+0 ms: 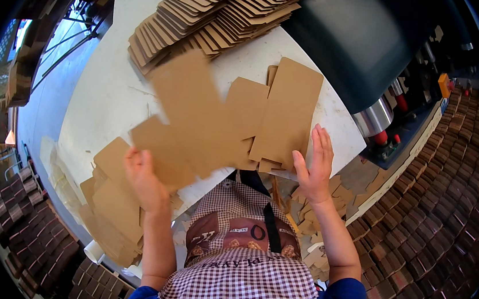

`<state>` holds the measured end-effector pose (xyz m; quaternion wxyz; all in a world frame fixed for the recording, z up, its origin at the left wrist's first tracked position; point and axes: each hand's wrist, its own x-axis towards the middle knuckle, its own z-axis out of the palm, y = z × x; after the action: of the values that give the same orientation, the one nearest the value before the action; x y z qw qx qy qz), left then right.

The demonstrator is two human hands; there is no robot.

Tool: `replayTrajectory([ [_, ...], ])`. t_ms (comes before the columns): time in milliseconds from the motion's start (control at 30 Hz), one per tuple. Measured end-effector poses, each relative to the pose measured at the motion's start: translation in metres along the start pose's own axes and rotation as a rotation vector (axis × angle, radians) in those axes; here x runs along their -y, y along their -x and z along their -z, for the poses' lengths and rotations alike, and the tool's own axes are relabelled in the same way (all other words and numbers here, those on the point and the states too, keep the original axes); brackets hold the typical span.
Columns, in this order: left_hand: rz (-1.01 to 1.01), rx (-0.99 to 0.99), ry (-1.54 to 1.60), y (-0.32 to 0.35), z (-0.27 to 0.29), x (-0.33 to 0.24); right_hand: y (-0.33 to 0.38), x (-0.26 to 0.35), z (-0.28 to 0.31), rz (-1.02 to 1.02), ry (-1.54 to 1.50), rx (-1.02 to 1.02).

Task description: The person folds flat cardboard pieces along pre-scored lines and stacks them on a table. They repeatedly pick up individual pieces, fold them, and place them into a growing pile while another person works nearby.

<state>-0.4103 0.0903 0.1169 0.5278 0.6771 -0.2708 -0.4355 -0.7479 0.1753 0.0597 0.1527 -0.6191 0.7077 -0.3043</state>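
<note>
A flat brown cardboard box blank (189,101) with stepped edges lies tilted in front of me, smeared by motion. At its lower left edge is my left hand (147,178), thumb and fingers closed on the cardboard. Under and beside it, more flat blanks (290,105) form a small pile on the white table (93,83). My right hand (315,168) is by that pile's right edge, fingers stretched out and thumb apart, gripping nothing. Left of my left hand, a heap of loose blanks (116,207) hangs over the table edge.
A long fanned stack of blanks (218,15) covers the table's far side. At the right stands a dark green machine (354,39) with a metal roller (374,119). Dense rows of stacked cardboard (448,198) fill the right side. Cardboard scraps (317,238) litter the floor.
</note>
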Motion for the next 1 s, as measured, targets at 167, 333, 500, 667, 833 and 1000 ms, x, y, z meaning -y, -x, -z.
replayTrajectory([
  [167,-0.623,-0.363,-1.098,-0.033,0.026,0.013,-0.005,0.019,-0.019,-0.170,0.155,-0.010],
  [333,-0.652,0.501,-0.759,0.003,-0.058,0.021,-0.006,0.022,-0.029,-0.183,0.225,-0.015],
  [500,-0.939,0.794,-0.950,-0.003,-0.145,0.039,-0.007,0.017,-0.019,-0.213,0.218,0.009],
  [667,-1.011,0.887,-1.016,-0.011,-0.170,0.052,-0.019,0.025,-0.027,-0.025,0.304,0.053],
  [833,-0.817,0.563,-0.976,-0.002,-0.151,0.048,-0.018,0.010,-0.038,-0.200,0.147,-0.084],
  [1000,-0.618,0.460,-0.994,0.021,-0.131,0.049,-0.007,0.001,-0.044,-0.241,0.128,-0.074],
])
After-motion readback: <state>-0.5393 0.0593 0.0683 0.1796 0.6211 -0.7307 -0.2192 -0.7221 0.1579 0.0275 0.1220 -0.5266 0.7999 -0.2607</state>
